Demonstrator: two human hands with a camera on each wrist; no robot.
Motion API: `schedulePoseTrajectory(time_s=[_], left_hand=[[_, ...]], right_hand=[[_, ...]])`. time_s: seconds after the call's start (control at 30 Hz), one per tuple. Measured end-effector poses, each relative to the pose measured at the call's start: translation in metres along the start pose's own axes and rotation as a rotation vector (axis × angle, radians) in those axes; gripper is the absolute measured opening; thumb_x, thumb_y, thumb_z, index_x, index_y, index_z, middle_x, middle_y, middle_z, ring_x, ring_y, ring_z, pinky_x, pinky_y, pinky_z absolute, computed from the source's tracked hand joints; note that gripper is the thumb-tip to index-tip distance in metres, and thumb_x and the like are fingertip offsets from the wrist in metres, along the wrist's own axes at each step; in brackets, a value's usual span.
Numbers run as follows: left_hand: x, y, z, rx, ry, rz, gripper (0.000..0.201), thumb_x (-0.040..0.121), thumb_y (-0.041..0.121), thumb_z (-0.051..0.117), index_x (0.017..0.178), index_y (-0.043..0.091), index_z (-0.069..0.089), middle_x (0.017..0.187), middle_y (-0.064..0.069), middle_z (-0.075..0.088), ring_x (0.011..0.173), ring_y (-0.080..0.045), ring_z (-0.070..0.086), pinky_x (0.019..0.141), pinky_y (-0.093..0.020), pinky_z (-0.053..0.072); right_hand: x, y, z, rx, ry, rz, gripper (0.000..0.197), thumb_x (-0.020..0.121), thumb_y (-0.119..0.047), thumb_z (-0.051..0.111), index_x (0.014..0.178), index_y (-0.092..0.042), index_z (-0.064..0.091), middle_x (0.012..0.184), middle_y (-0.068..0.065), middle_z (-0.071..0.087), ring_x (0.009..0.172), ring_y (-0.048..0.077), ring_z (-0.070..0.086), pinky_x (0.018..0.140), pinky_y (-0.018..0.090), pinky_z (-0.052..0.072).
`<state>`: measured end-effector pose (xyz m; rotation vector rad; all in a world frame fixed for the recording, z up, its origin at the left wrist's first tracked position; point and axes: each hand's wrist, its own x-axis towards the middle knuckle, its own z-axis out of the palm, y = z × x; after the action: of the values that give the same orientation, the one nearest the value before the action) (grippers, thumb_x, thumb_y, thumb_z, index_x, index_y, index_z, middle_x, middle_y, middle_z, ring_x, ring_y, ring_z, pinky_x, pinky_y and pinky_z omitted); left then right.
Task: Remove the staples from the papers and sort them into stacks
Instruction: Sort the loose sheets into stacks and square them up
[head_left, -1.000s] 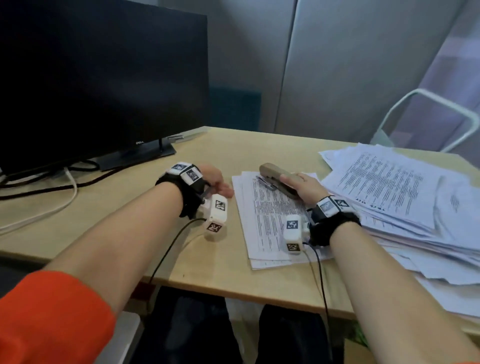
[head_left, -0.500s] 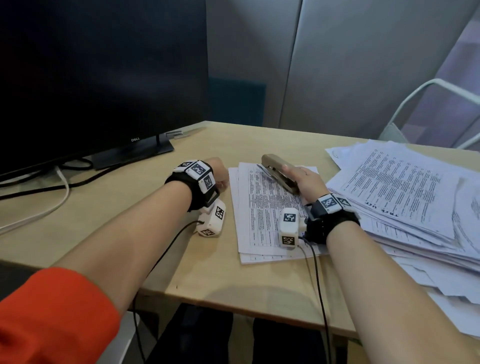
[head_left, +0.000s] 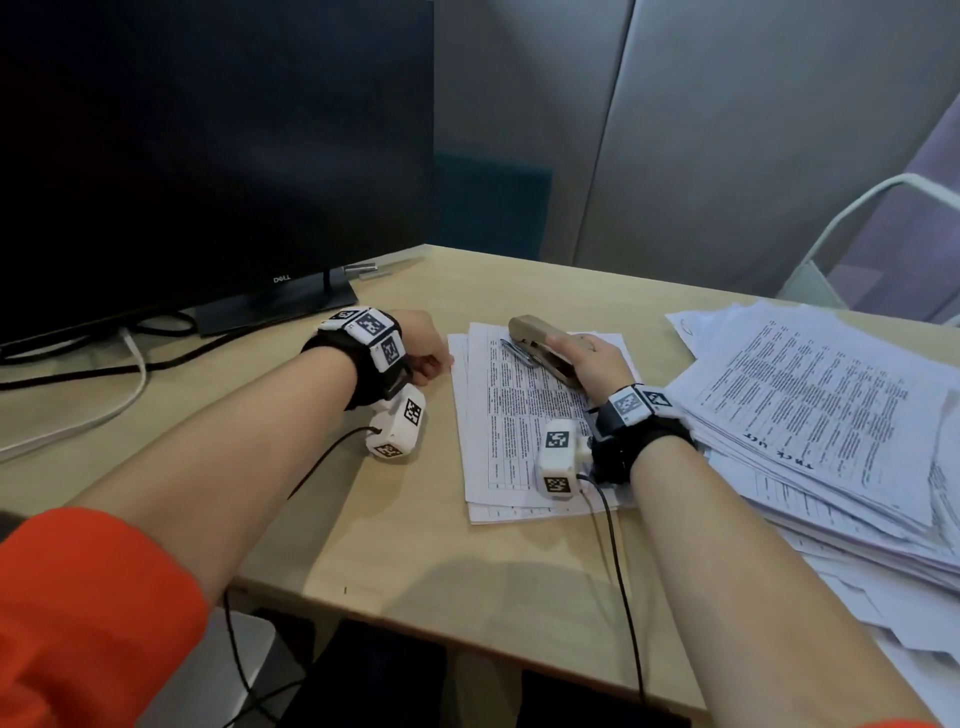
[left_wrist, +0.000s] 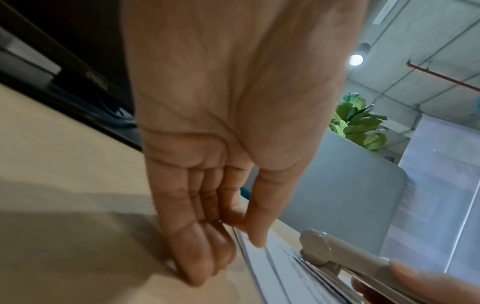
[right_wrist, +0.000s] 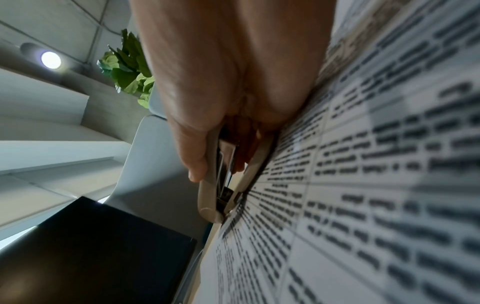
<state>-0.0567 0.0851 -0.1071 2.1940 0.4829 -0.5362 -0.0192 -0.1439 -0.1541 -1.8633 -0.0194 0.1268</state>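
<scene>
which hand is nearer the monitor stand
Left. The left hand sits just right of the monitor stand, pinching the papers; the right hand is farther right, gripping the stapler.

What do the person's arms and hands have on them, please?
The left hand and right hand are bare, ungloved. Each wrist carries a black strap topped with white blocks bearing black-and-white square markers, plus a white camera module trailing a thin black cable. An orange sleeve covers the left upper arm; both forearms are bare.
</scene>
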Motion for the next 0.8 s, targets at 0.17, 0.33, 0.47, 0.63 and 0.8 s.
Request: schedulePoseTrajectory(time_s=[0.17, 0.33, 0.47, 0.63, 0.8], left_hand=[[-0.022, -0.044, -0.03, -0.015, 0.194, 0.108, 0.012, 0.086, 0.006, 0.068, 0.076, 0.007, 0.062, 0.077, -0.012, 0.068, 0.07, -0.023, 0.064, 0.082, -0.038, 0.056], [-0.073, -0.091, -0.046, -0.041, 0.279, 0.141, 0.008, 0.088, -0.001, 0.064, 0.092, 0.006, 0.063, 0.075, -0.007, 0.061, 0.061, -0.013, 0.057, 0.049, -0.016, 0.052], [-0.118, -0.15, -0.069, 0.026, 0.417, 0.06, 0.015, 0.088, 0.002, 0.063, 0.074, 0.007, 0.063, 0.065, -0.005, 0.06, 0.056, -0.013, 0.054, 0.051, -0.019, 0.051], [-0.189, -0.226, -0.084, 0.183, 0.145, -0.194, 0.01, 0.082, 0.003, 0.069, 0.08, -0.006, 0.065, 0.06, -0.008, 0.06, 0.046, -0.011, 0.053, 0.042, -0.016, 0.043], [-0.2, -0.278, -0.071, 0.373, 0.022, -0.292, 0.025, 0.084, -0.006, 0.064, 0.109, -0.003, 0.068, 0.049, 0.009, 0.064, 0.041, 0.0, 0.057, 0.043, -0.011, 0.044]], right_hand=[[-0.009, -0.012, 0.035, -0.058, -0.058, -0.034, 0.027, 0.086, -0.039, 0.068, 0.096, -0.014, 0.064, 0.082, 0.0, 0.063, 0.068, 0.015, 0.055, 0.057, 0.026, 0.04], [-0.04, -0.027, 0.096, -0.117, -0.173, -0.092, 0.029, 0.086, -0.039, 0.067, 0.101, -0.014, 0.064, 0.082, -0.002, 0.063, 0.069, 0.013, 0.056, 0.055, 0.025, 0.039], [-0.065, -0.038, 0.15, -0.153, -0.247, -0.123, 0.028, 0.085, -0.039, 0.068, 0.098, -0.014, 0.064, 0.094, 0.008, 0.067, 0.08, 0.023, 0.061, 0.069, 0.029, 0.046], [-0.079, -0.045, 0.181, -0.214, -0.297, -0.126, 0.04, 0.086, -0.044, 0.065, 0.108, -0.011, 0.064, 0.098, 0.006, 0.066, 0.085, 0.022, 0.061, 0.075, 0.03, 0.046], [-0.082, -0.045, 0.175, -0.215, -0.286, -0.114, 0.048, 0.084, -0.047, 0.067, 0.116, -0.01, 0.063, 0.104, 0.006, 0.066, 0.087, 0.023, 0.061, 0.073, 0.031, 0.046]])
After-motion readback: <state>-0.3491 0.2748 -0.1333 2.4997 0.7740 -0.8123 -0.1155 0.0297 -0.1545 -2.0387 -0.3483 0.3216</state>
